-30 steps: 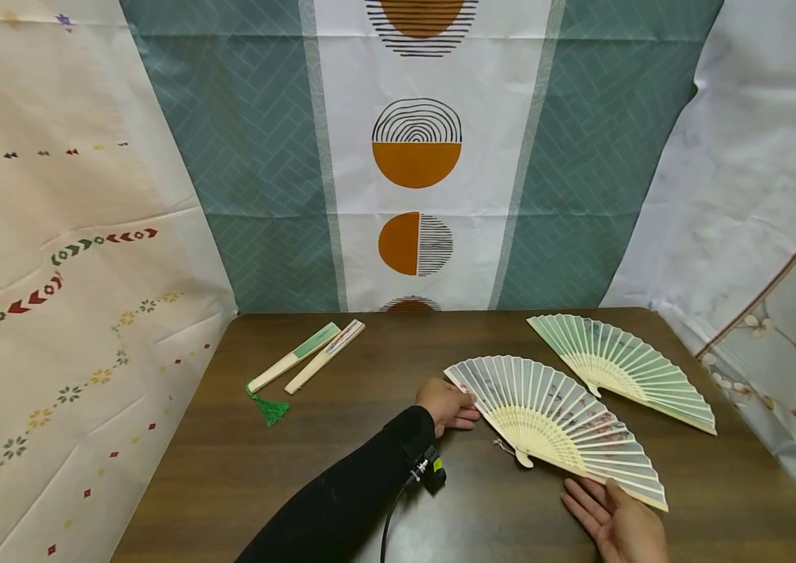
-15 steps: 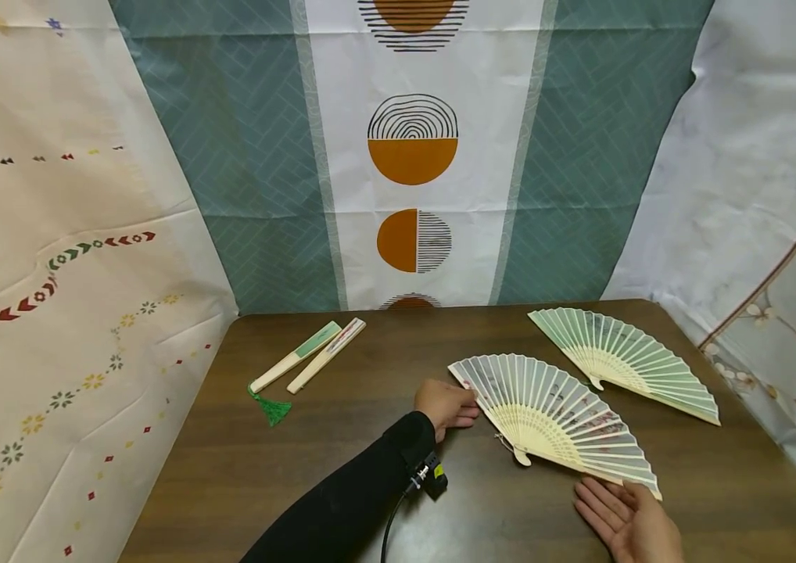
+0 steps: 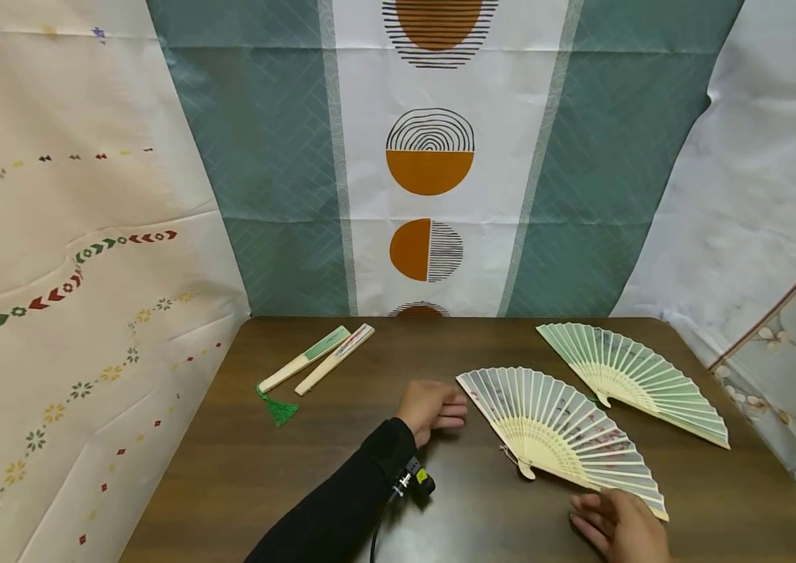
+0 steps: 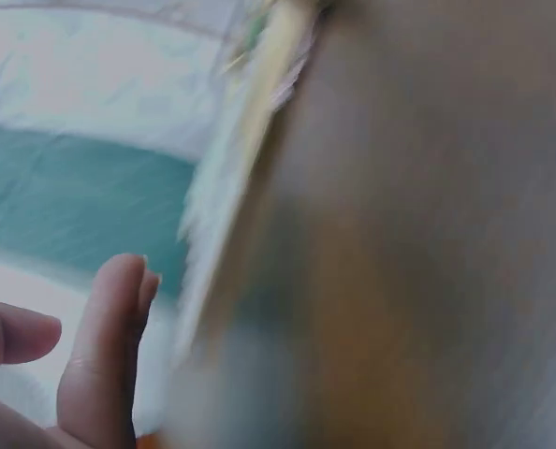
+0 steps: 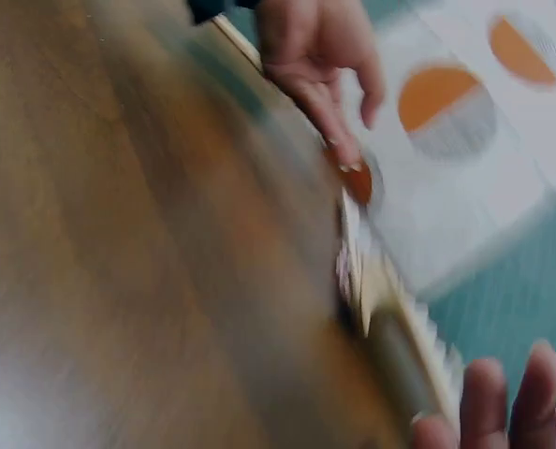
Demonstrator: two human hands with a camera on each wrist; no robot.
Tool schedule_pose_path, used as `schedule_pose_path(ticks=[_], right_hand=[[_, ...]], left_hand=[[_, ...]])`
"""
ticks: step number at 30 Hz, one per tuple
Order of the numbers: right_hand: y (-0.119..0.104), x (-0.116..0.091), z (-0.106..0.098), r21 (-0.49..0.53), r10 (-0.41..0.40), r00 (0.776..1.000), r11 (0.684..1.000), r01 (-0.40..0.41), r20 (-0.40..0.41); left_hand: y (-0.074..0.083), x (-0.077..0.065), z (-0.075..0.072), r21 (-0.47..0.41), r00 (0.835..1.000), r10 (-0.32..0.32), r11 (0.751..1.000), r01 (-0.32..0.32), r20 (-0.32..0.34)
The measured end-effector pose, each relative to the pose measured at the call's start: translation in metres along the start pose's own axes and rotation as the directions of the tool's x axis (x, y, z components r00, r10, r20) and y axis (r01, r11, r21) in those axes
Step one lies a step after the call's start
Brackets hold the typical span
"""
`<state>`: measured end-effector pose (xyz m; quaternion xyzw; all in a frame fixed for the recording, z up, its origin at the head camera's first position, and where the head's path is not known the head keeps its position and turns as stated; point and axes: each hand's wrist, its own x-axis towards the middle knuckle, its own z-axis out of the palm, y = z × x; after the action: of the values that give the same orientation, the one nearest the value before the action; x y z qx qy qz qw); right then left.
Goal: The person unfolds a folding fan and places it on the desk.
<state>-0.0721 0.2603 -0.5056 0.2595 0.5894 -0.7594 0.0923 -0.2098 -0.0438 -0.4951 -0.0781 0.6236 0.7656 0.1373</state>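
A white folding fan (image 3: 560, 430) with pale bamboo ribs and a faint floral print lies spread on the table. Just left of its upper left tip is my left hand (image 3: 432, 408), palm side down; the left wrist view shows a gap between its thumb and forefinger with nothing in it. By the fan's lower right end my right hand (image 3: 619, 525) has its fingers loosely bent, overlapping the edge in the head view. In the right wrist view, fingertips (image 5: 484, 402) stand beside the blurred fan edge. Behind it lies a spread green folding fan (image 3: 640, 379).
Two folded fans lie side by side at the table's back left: a green one (image 3: 306, 358) with a green tassel (image 3: 280, 409), and a white one (image 3: 335, 360). Patterned cloths hang behind the brown table (image 3: 229, 485) and at both sides.
My left hand has drawn back left from the white fan's tip. The right hand's fingers have bent and turned at its lower right end. The head view has shifted slightly.
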Motion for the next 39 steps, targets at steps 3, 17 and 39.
schedule_pose_path(ticks=[3,17,39], right_hand=[[-0.001,0.002,0.031,-0.039,-0.231,0.970,0.971,0.234,0.070],[-0.041,0.049,0.195,-0.514,-0.476,0.769,0.572,0.639,0.427],[-0.036,0.083,0.229,-0.627,-0.317,0.768,0.445,0.639,0.557]], left_hand=[[0.018,0.000,-0.018,0.089,0.990,0.111,0.991,-0.103,-0.084],[-0.003,0.068,-0.158,0.899,0.767,0.587,0.438,-0.031,-0.260],[-0.021,0.088,-0.175,0.963,0.823,0.541,0.268,0.029,-0.176]])
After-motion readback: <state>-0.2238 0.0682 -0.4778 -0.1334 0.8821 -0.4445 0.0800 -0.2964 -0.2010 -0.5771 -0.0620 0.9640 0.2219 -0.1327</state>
